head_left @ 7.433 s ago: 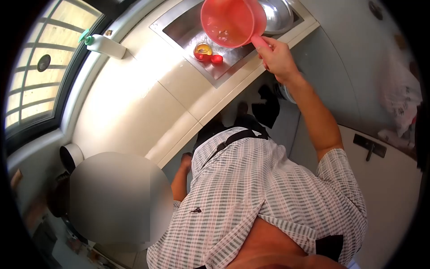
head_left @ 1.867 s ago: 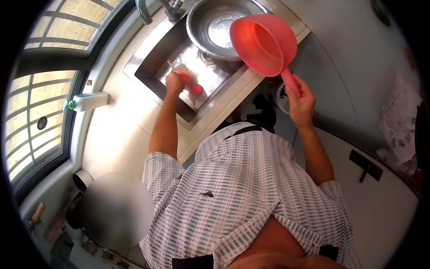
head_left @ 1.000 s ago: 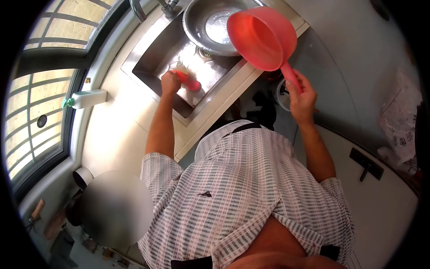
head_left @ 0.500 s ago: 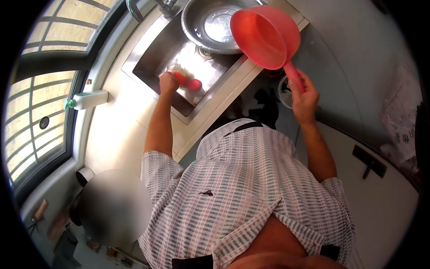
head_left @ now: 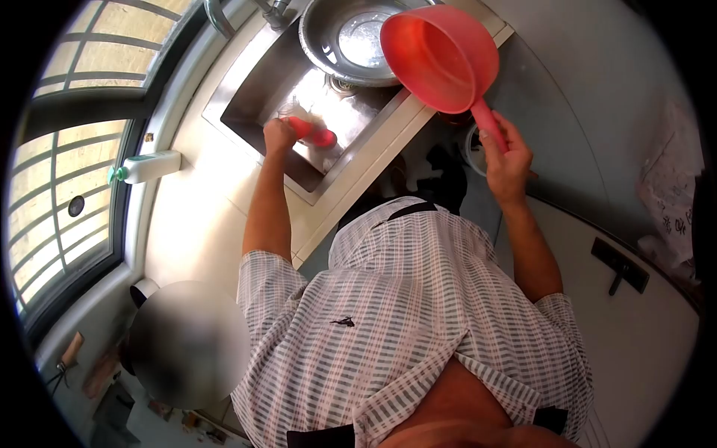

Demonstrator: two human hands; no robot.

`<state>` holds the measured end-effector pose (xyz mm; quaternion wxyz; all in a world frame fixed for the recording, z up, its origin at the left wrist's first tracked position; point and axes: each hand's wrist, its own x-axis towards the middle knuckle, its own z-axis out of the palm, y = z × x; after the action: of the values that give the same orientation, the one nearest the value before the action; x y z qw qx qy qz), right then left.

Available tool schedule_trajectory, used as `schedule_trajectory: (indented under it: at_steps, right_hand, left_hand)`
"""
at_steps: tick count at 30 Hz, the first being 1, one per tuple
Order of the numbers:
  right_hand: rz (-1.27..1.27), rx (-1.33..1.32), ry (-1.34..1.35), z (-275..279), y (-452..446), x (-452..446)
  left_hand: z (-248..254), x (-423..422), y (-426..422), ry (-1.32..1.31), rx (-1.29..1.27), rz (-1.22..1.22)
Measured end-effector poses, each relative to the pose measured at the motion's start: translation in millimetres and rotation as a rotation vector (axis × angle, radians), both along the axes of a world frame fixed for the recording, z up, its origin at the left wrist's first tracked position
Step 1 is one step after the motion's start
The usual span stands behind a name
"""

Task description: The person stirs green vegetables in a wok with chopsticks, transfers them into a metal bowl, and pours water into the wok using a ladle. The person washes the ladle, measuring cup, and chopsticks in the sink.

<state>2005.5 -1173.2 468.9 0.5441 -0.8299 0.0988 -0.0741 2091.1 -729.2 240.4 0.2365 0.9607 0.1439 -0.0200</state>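
Red plastic dipper (head_left: 441,63), held above the front edge of the bench (head_left: 194,201), bowl tilted; contents, if any, cannot be confirmed. Judged light when empty, stiff, probably slippery if wet; best gripped by its straight handle (head_left: 488,125), where the right hand (head_left: 510,158) is closed. Hands well apart: the left hand (head_left: 280,137) is closed on a small red object (head_left: 300,127) inside the sink (head_left: 246,112), beside a second red piece (head_left: 324,139). Materials: smooth, round-rimmed plastic bowl; glossy rectangular metal sink; round, shiny metal basin (head_left: 321,41)
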Motion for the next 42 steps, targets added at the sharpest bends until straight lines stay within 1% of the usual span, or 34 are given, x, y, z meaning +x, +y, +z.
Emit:
schedule_trajectory:
  at_steps: [1, 2, 5, 6, 9, 12, 15, 18, 21, 24, 25, 27, 30, 34, 36, 37, 39, 40, 42]
  right_hand:
    - [0.005, 0.004, -0.007, 0.1, 0.7, -0.6]
    - [0.007, 0.006, -0.017, 0.1, 0.5, -0.2]
    - [-0.007, 0.013, -0.027, -2.0, -2.2, 0.4]
    - [-0.01, 0.016, -0.022, -2.8, -2.1, -1.1]
    - [-0.006, -0.009, -0.021, -3.2, -4.1, -1.9]
    - [-0.01, 0.026, -0.013, -2.5, -3.4, -2.2]
    - [-0.012, 0.002, -0.01, -2.1, -2.6, -2.2]
    - [-0.014, 0.024, -0.021, -3.2, -3.4, -2.2]
    - [-0.008, 0.031, -0.027, -2.2, -3.1, -2.4]
    - [-0.022, 0.024, 0.002, -4.4, -6.2, -2.1]
    - [-0.027, 0.035, 0.012, -4.5, -7.7, -1.7]
    - [-0.023, 0.07, 0.026, -4.1, -8.5, -0.4]
    - [-0.005, 0.016, 0.0, -7.2, -11.9, 2.8]
    - [0.01, -0.009, 0.001, -6.0, -12.7, 9.0]
    - [0.023, 0.026, 0.025, -1.2, -7.8, 10.3]
    - [0.038, 0.024, 0.012, -1.9, -5.8, 12.3]
    - [0.056, 0.015, -0.022, -3.4, -5.1, 16.0]
    - [0.064, 0.008, -0.021, -2.3, -5.3, 17.7]
    - [0.084, -0.005, -0.015, 1.1, -2.5, 19.9]
  left_hand:
    - [-2.4, 0.2, 2.6, -0.013, 0.006, 0.004]
    - [-3.6, -0.9, 0.0, 0.006, 0.06, -0.081]
    - [-1.5, 0.6, -1.5, 0.024, 0.061, -0.008]
    - [2.7, 0.8, 2.3, 0.047, 0.017, 0.023]
    - [2.7, 0.7, 0.1, 0.039, 0.025, -0.049]
    - [1.1, -3.3, -3.9, 0.048, 0.025, -0.08]
    - [6.0, -0.4, 1.1, 0.066, 0.044, -0.026]
    - [11.9, -5.7, -10.9, 0.051, 0.028, -0.087]
    - [14.5, -8.2, -12.5, -0.011, -0.041, -0.031]
    - [22.6, -14.9, -8.8, -0.028, -0.073, -0.039]
    - [25.8, -17.7, -10.1, 0.002, -0.166, 0.012]
    - [51.8, -29.5, -20.7, 0.064, -0.351, 0.122]
    - [62.4, -42.6, -23.2, -0.019, -0.406, 0.129]
    - [72.8, -55.8, -19.2, -0.126, -0.53, 0.217]
    - [73.8, -59.7, -14.0, -0.168, -0.621, 0.256]
    - [68.2, -57.2, -11.4, -0.146, -0.676, 0.288]
    - [44.9, -38.8, -9.5, -0.103, -0.792, 0.335]
    - [33.4, -33.9, -13.2, -0.093, -0.82, 0.349]
    - [35.9, -32.5, -18.1, -0.097, -0.808, 0.37]
